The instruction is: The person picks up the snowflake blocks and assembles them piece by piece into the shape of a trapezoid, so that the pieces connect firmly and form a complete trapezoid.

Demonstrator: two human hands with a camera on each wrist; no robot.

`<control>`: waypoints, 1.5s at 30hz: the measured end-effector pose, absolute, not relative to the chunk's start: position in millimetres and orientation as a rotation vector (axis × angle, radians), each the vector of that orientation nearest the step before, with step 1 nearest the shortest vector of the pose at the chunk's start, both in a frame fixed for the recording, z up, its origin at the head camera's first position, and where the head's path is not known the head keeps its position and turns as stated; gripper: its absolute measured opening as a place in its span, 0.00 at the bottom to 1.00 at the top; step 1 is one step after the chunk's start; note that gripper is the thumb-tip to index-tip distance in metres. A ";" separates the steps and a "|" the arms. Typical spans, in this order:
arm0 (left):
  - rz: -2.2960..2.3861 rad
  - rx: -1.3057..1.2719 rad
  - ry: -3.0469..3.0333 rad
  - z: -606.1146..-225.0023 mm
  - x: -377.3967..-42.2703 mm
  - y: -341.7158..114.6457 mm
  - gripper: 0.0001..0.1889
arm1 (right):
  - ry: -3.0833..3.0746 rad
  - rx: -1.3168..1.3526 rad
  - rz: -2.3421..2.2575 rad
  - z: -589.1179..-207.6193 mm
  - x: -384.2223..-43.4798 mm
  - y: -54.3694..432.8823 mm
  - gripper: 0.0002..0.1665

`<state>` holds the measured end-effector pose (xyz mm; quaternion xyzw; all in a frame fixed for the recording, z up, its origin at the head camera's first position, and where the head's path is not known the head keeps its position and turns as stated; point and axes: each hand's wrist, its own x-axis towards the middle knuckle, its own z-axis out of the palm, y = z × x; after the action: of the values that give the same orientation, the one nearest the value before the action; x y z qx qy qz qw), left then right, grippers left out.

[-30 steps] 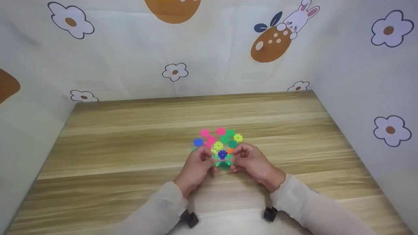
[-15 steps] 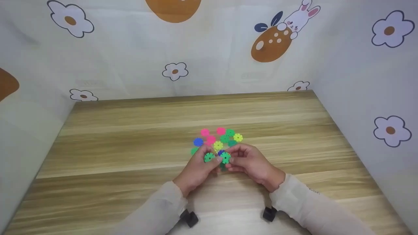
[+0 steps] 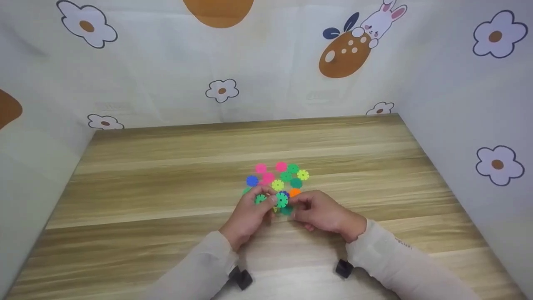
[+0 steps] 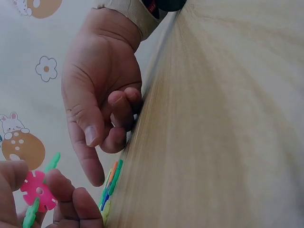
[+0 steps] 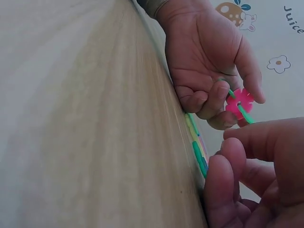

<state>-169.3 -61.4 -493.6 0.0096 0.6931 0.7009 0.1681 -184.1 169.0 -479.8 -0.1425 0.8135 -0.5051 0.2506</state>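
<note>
My left hand pinches a small joined piece of notched plastic snowflake discs. Its pink disc sits in the middle, with a green disc slotted on one side and another green disc on the other. In the head view both green faces show, and the left thumb covers the pink one. My right hand is just to the right, holding nothing. Its index finger points toward the loose discs while the other fingers curl loosely. A purple disc and a dark green disc lie near its fingertips.
Behind the hands, several loose discs lie on the wooden table, among them a blue disc, a yellow disc and an orange disc. A patterned cloth hangs along the table's back and sides.
Both hands first held the joined piece and turned it so the green discs face up. The right hand then let go and moved slightly right and down; the left keeps the piece.
</note>
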 end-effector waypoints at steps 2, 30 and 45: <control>1.987 0.013 1.961 -492.4 -169.0 -61.3 0.10 | 2.233 -0.392 -1.320 -477.7 -182.9 169.7 0.19; 2.001 0.110 1.941 -493.1 -167.0 -62.9 0.12 | 2.253 -0.389 -1.366 -479.0 -182.0 168.5 0.14; 2.016 0.113 1.961 -494.1 -167.9 -61.3 0.11 | 1.850 -0.155 -1.953 -489.9 -191.9 171.5 0.10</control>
<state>-167.9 -61.3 -494.1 0.0395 0.6875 0.7067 0.1627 -191.9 171.5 -489.9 -0.0561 0.6696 -0.7067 0.2216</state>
